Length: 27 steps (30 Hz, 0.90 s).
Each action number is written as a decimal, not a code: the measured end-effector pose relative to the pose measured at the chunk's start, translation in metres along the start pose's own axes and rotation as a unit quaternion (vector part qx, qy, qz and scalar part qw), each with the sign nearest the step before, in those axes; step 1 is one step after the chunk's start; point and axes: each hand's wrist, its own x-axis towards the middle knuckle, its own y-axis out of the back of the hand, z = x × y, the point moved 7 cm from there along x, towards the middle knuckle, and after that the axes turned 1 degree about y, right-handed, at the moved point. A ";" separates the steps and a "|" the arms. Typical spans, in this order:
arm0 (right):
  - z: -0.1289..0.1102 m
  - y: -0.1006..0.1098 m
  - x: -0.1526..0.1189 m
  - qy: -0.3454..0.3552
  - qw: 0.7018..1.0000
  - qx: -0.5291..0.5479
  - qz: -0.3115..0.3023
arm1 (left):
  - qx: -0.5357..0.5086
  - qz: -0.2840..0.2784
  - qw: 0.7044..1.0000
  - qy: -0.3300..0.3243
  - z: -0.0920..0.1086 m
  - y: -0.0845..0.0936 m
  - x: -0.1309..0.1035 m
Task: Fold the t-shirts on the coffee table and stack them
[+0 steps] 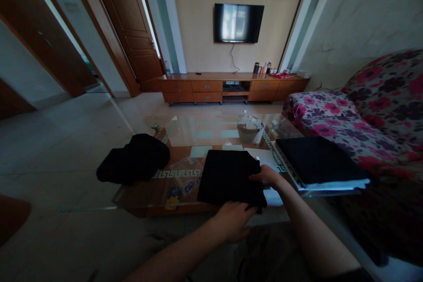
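Observation:
A black folded garment [229, 176] lies flat near the front edge of the glass coffee table [158, 198]. My right hand [268, 177] grips its right side, with fingertips on top of the cloth. Along its near edge, my left hand [233, 221] touches the cloth near the front right corner, its fingers stretched out and the thumb apart. To the left sits a crumpled black cloth heap [134, 158]. On the right is a stack of folded clothes [322, 161], black on top with a white layer beneath.
A clear plastic bag [187, 180] with printed marks lies left of the garment. The floral-covered sofa [330, 114] stands along the right. Beyond the table are a low wooden TV cabinet [208, 90] with several bottles on it, and a wall television [238, 24].

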 end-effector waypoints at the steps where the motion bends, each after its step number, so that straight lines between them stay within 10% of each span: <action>1: -0.001 0.004 0.000 0.001 1.000 -0.025 0.017 | -0.013 -0.004 0.999 -0.029 0.006 0.006 -0.003; 7: -0.034 0.030 0.000 0.144 0.943 -0.133 0.269 | -0.084 0.090 0.992 -0.029 -0.015 0.060 -0.015; 14: -0.045 0.009 0.020 0.182 0.959 -0.079 0.200 | 0.012 0.047 0.998 0.045 -0.072 0.021 -0.017; 27: -0.036 0.017 0.029 0.166 0.961 0.094 0.200 | 0.047 0.032 0.997 0.045 -0.078 0.004 -0.014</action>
